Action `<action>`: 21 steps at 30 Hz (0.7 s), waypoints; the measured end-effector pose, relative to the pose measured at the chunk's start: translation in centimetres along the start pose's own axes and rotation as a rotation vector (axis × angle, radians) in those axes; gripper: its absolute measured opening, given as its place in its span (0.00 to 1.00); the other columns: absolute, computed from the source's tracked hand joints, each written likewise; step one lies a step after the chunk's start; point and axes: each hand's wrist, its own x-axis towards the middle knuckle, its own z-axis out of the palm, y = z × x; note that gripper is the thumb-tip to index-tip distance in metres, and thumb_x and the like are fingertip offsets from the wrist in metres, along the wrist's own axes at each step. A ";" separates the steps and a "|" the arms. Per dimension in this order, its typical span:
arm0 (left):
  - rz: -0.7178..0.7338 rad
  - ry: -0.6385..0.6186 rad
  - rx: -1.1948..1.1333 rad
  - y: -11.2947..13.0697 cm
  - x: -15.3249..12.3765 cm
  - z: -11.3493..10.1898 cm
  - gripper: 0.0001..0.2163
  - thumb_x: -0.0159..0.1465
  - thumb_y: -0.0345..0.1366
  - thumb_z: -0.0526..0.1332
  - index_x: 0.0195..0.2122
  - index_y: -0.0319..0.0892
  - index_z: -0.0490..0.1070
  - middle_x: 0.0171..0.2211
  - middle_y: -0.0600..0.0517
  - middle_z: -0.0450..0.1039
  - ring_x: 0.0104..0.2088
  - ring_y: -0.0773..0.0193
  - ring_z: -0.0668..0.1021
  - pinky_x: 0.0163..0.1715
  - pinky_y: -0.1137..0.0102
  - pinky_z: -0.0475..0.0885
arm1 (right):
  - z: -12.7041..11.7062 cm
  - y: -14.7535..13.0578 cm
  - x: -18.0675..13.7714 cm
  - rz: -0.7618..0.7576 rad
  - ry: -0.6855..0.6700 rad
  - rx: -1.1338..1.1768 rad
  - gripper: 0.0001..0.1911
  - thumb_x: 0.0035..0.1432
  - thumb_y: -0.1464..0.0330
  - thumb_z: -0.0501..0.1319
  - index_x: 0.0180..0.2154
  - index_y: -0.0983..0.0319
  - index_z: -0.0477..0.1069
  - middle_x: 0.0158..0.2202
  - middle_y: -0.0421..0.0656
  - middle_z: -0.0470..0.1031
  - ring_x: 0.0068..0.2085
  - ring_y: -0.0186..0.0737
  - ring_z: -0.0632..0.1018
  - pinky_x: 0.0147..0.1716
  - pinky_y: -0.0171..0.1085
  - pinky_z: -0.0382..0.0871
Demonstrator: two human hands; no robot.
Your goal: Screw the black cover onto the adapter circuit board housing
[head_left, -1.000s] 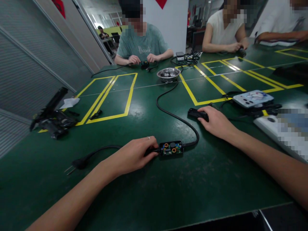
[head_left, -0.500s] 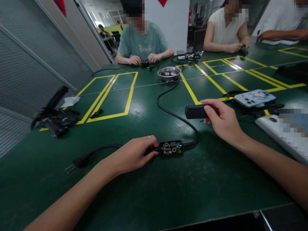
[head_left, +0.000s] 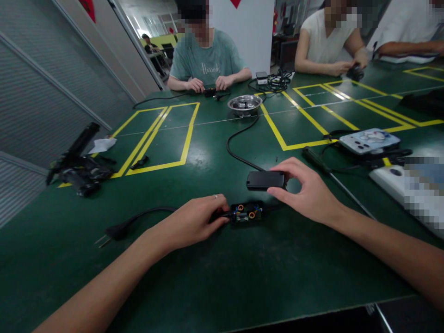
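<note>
Now black plastic cover sits closer: right hand has brought it leftward from beside screwdriver to just beyond open inline casing, not seated on it. Right thumb and fingers pinched on cover's right end. Left hand unchanged, fingers closed around power cord at casing's left end. Casing on green table, circuit board exposed; work seemingly has cover and casing paired up.

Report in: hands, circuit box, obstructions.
Left hand pinching cord beside open circuit box. Right hand holding black cover, box uncovered. No obstruction visible between cover and box.
</note>
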 end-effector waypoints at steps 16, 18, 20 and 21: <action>-0.014 0.009 0.008 0.1 0.0 0.0 0.03 0.66 0.35 0.56 0.37 0.43 0.63 0.34 0.52 0.69 0.31 0.63 0.71 0.31 0.70 0.63 | 2.9 -0.9 -1.0 -0.084 -0.328 -0.056 0.23 0.58 0.56 0.63 0.52 0.61 0.71 0.48 0.48 0.70 0.49 0.47 0.72 0.50 0.50 0.68; -0.017 0.010 0.009 0.1 0.1 -0.1 0.03 0.66 0.35 0.56 0.37 0.43 0.62 0.34 0.52 0.69 0.31 0.64 0.71 0.31 0.70 0.63 | 3.0 -0.9 -1.1 -0.108 -0.338 -0.098 0.23 0.58 0.56 0.63 0.51 0.62 0.71 0.47 0.48 0.71 0.48 0.47 0.72 0.50 0.50 0.68; -0.023 0.009 0.009 0.1 0.1 -0.1 0.03 0.66 0.35 0.56 0.37 0.43 0.62 0.34 0.53 0.69 0.31 0.64 0.71 0.30 0.70 0.63 | 3.1 -0.9 -1.2 -0.124 -0.344 -0.135 0.23 0.58 0.56 0.63 0.51 0.63 0.71 0.47 0.49 0.71 0.47 0.47 0.72 0.50 0.50 0.68; -0.027 0.006 0.008 0.1 0.1 -0.1 0.03 0.66 0.35 0.56 0.37 0.44 0.63 0.33 0.53 0.69 0.31 0.64 0.71 0.30 0.70 0.62 | 3.0 -1.0 -1.2 -0.132 -0.350 -0.153 0.23 0.58 0.56 0.62 0.51 0.63 0.71 0.47 0.49 0.71 0.47 0.47 0.72 0.50 0.50 0.68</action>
